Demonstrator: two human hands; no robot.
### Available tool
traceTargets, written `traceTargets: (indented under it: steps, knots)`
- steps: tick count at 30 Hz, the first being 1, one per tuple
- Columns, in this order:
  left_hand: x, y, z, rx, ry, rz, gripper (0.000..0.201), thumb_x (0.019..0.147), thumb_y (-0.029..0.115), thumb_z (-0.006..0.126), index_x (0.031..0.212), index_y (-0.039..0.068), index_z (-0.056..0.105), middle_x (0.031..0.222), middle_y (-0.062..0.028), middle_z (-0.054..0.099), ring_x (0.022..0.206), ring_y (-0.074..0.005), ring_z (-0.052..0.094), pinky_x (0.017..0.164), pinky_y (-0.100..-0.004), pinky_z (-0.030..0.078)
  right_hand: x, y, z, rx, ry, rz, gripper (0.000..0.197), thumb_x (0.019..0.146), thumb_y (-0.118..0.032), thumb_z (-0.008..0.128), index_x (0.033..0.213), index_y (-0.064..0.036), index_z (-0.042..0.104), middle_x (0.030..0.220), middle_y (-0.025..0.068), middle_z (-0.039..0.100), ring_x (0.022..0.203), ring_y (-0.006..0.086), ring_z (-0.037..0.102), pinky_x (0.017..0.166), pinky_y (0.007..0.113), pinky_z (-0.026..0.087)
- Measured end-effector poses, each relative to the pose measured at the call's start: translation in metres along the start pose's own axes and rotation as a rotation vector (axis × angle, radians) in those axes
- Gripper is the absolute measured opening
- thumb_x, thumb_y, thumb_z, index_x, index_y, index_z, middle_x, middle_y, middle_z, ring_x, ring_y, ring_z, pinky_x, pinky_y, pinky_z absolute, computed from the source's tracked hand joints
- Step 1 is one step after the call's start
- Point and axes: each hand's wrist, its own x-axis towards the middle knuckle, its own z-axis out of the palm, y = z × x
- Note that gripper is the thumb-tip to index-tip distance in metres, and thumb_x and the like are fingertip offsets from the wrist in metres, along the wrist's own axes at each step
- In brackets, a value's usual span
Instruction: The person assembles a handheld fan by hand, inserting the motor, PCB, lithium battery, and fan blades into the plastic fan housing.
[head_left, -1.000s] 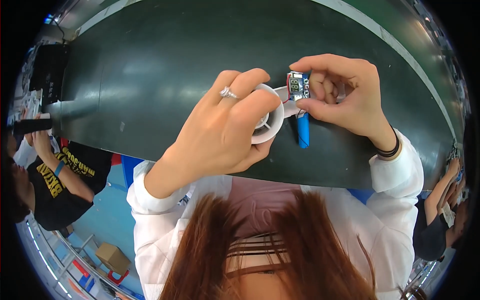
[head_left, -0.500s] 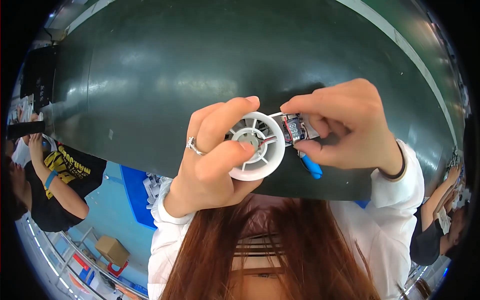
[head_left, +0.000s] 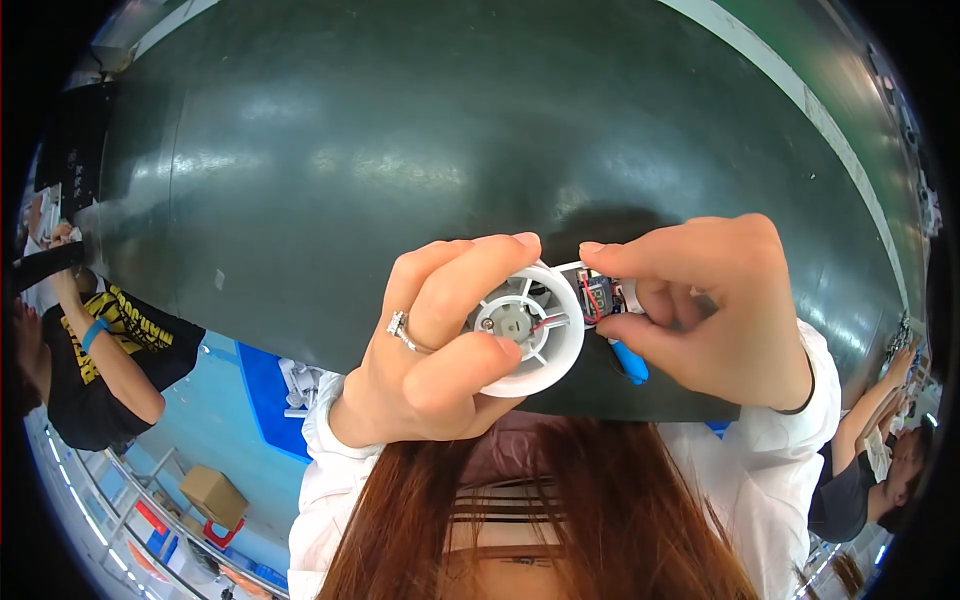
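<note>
My left hand (head_left: 430, 345) is closed around a small white fan housing (head_left: 570, 340), a round ring with spokes. At its centre sits a grey motor (head_left: 512, 322) with thin red wires running right. Joined to the ring's right side is a white frame with a small circuit board (head_left: 598, 295) and a display. My right hand (head_left: 700, 285) pinches this board end between thumb and index finger; its other fingers are curled, and what lies under them is partly hidden. Just below the board shows a blue-handled tool (head_left: 630, 362), its upper part hidden.
A dark green tabletop (head_left: 300, 210) spreads ahead. Below its left edge stands a blue bin (head_left: 262, 390) with grey-white parts. A cardboard box (head_left: 213, 497) sits at lower left. People work at the far left (head_left: 110, 350) and far right (head_left: 865, 470).
Both hands and the fan have come lower in the picture, closer to me. The ring has tipped slightly, and the grip on both ends stays the same.
</note>
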Motion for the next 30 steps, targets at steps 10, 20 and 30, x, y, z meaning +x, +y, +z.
traceTargets:
  steps: [10,20,30]
  knots:
    - [-0.001,0.003,-0.011,-0.027,-0.129,-0.103,0.068,0.069,0.012,0.085,0.112,0.014,0.033,0.124,-0.0299,0.051,0.096,-0.0322,0.058,0.079,-0.0387,0.051,0.002,-0.022,0.004,-0.055,0.025,0.171,0.034,0.062,0.013,0.072,0.095,0.0035,0.071,0.053,0.0099,0.046,0.041,0.0092,0.036,0.041,0.024,0.029]
    - [-0.006,0.005,-0.018,-0.024,-0.175,-0.127,0.067,0.072,0.015,0.084,0.115,0.015,0.032,0.127,-0.0308,0.048,0.1,-0.0318,0.061,0.081,-0.0374,0.051,-0.002,-0.024,0.012,-0.103,0.094,0.176,0.033,0.062,0.012,0.072,0.094,0.0043,0.072,0.051,0.0107,0.044,0.042,0.0093,0.034,0.042,0.024,0.029]
    - [-0.009,0.004,-0.022,-0.056,-0.144,-0.093,0.069,0.069,0.008,0.084,0.114,0.013,0.031,0.128,-0.032,0.046,0.101,-0.0335,0.063,0.086,-0.0386,0.051,-0.012,-0.019,0.014,0.024,0.105,0.179,0.045,0.062,0.007,0.078,0.105,-0.0045,0.073,0.058,-0.0019,0.052,0.05,0.0029,0.037,0.046,0.02,0.03]
